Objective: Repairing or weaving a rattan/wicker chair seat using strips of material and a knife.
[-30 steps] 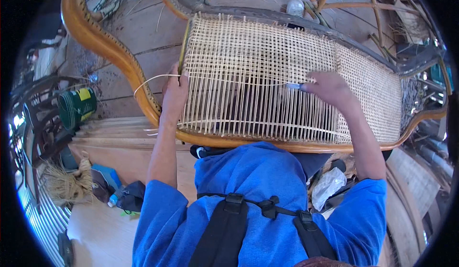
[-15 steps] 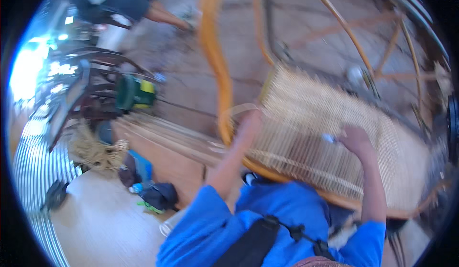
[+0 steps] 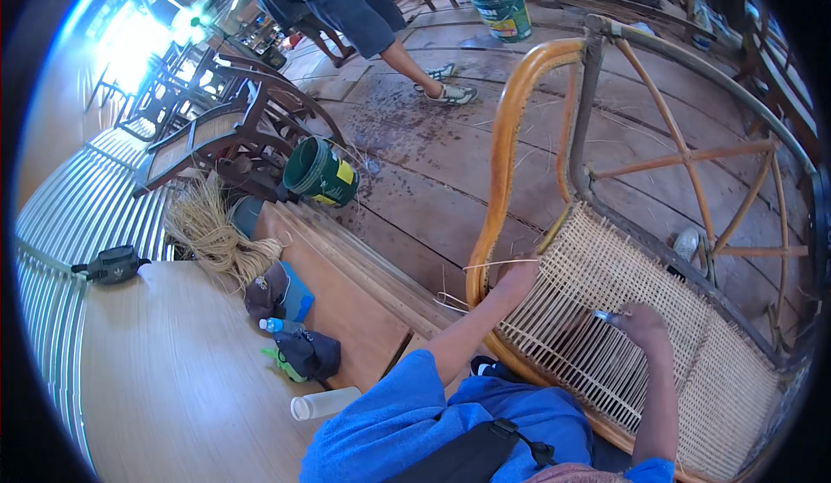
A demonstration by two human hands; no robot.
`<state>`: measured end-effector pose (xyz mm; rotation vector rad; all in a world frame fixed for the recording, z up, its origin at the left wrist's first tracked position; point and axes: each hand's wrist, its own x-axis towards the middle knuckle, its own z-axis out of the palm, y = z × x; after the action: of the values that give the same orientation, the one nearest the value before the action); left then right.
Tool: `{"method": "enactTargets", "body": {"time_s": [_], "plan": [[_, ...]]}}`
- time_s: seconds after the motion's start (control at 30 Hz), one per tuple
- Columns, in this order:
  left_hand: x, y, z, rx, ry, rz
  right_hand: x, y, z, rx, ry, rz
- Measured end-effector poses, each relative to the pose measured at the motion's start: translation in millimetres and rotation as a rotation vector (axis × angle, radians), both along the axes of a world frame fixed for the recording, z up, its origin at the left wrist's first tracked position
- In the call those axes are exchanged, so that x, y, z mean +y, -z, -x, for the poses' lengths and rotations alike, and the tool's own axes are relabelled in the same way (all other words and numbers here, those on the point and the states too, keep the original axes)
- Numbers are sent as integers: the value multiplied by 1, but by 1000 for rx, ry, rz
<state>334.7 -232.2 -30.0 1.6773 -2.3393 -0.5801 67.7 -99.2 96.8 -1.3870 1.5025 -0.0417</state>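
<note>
In front of me lies a chair frame of glossy orange-brown wood [image 3: 500, 158] with a woven cane panel [image 3: 597, 245]. Part of the panel is open weave, its parallel strands crossed by only a few others. My left hand [image 3: 518, 277] is at the panel's left edge, beside the curved wood. Its fingers are partly hidden but look closed on a thin pale cane strand [image 3: 489, 265], which sticks out to the left. Over the open weave, my right hand [image 3: 642, 325] grips a small tool [image 3: 604, 316] with a shiny blue-silver end. The tool's exact kind is unclear.
To the left, a wooden table [image 3: 173, 353] bears a cap [image 3: 267, 291], a dark bag [image 3: 310, 355], a white cylinder [image 3: 325, 403] and a waist bag [image 3: 119, 264]. Near a bundle of cane strands [image 3: 212, 228] stands a green bucket [image 3: 320, 171]. Another person's legs [image 3: 407, 59] are beyond.
My view has shifted, so the chair, table and bucket sit lower and further right in it, and the blur is gone. Both hands remain at the cane panel, the right still gripping the tool.
</note>
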Motion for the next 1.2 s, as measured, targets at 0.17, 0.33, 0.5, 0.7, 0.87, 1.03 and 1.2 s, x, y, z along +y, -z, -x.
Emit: {"method": "enactTargets", "body": {"time_s": [0.17,0.33,0.5,0.7,0.87,1.03,1.2], "plan": [[5,-34,6,54,-20,-173,1,3,-16,45,80,120],[13,-4,-3,219,-144,-244,-14,22,-2,188,153,199],[3,-47,10,57,-205,-311,-25,23,-27,-21,1,105],[-1,-39,7,11,-140,-279,-31,12,-41,-88,7,98],[1,-45,10,-14,-133,-265,-38,25,-39,6,181,231],[2,-39,7,78,-137,-244,-40,35,-53,225,263,558],[-4,-25,-3,95,-95,-142,-46,13,-51,63,24,226]]}}
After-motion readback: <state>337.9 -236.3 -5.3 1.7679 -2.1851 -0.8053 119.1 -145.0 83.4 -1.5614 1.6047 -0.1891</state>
